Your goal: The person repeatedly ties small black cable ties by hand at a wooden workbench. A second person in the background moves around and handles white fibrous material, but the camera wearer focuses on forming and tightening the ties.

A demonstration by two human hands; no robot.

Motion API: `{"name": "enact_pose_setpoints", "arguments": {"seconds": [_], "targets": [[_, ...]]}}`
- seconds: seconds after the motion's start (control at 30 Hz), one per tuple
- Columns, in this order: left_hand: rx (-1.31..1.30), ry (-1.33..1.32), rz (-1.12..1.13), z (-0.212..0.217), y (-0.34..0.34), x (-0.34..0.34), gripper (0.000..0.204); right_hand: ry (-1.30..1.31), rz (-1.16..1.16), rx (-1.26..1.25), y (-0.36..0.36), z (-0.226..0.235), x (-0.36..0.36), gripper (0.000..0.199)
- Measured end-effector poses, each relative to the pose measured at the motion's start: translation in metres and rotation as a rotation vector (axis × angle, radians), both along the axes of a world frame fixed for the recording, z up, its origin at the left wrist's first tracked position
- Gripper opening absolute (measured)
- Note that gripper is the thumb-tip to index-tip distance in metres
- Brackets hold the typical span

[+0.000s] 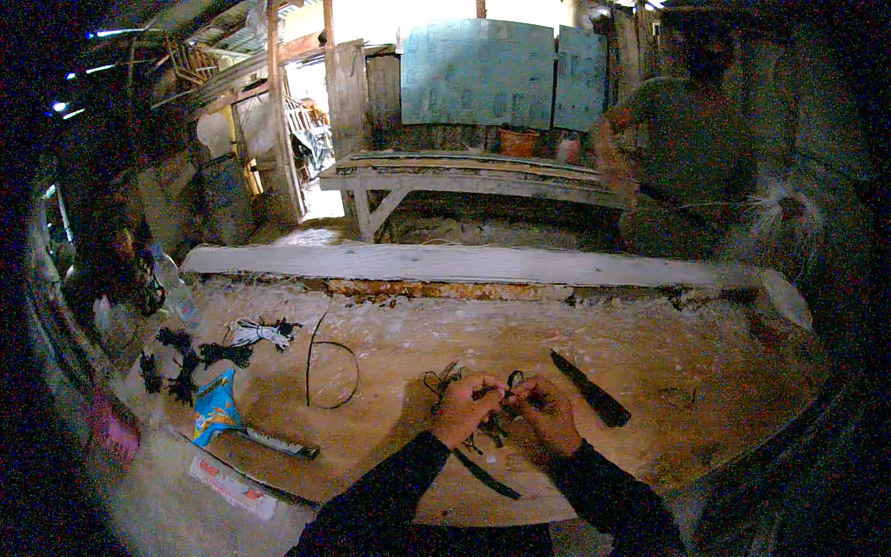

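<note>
Pinching a thin black cord (506, 390) between them, left hand (467, 406) and right hand (548, 413) meet closed; it looks light, limp, best gripped near the knot.

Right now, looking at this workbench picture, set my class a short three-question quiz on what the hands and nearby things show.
1. True or false: both hands meet on a tangle of thin black cord.
2. The dark knife lies on which side of the hands: A left, B right?
3. What colour is the crumpled packet at the left?

Key: 1 true; 2 B; 3 blue.
</note>
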State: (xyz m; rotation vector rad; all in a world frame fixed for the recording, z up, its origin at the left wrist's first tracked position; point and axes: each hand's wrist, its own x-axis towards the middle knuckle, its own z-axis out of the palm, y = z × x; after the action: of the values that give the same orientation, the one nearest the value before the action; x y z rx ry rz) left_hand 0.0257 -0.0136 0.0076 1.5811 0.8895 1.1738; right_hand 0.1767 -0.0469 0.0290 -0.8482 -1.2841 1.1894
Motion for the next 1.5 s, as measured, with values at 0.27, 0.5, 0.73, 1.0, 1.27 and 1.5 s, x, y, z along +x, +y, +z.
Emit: {"name": "enact_pose_setpoints", "arguments": {"seconds": [0.27,0.5,0.73,1.0,1.27,1.5], "targets": [[-0.325,-0.168,-0.122,0.012,-0.003,-0.002,0.030,-0.201,-0.047,0.194,0.000,0.000,0.007,0.005],[-0.365,-0.222,-0.200,0.005,0.001,-0.006,0.027,-0.499,-0.217,0.384,-0.001,-0.001,0.007,0.009],[-0.293,-0.261,-0.226,-0.003,0.007,-0.004,0.024,-0.473,-0.246,0.477,-0.004,0.001,0.001,0.015],[-0.060,-0.098,-0.166,-0.006,0.005,0.004,0.027,-0.615,-0.309,0.503,-0.006,0.004,-0.003,0.014],[-0.189,-0.310,-0.233,0.000,0.003,0.001,0.033,-0.547,-0.319,0.593,-0.007,0.005,-0.004,0.010],[-0.323,-0.384,-0.303,-0.003,0.009,-0.004,0.028,-0.412,-0.349,0.380,-0.013,0.007,-0.016,0.007]]}}
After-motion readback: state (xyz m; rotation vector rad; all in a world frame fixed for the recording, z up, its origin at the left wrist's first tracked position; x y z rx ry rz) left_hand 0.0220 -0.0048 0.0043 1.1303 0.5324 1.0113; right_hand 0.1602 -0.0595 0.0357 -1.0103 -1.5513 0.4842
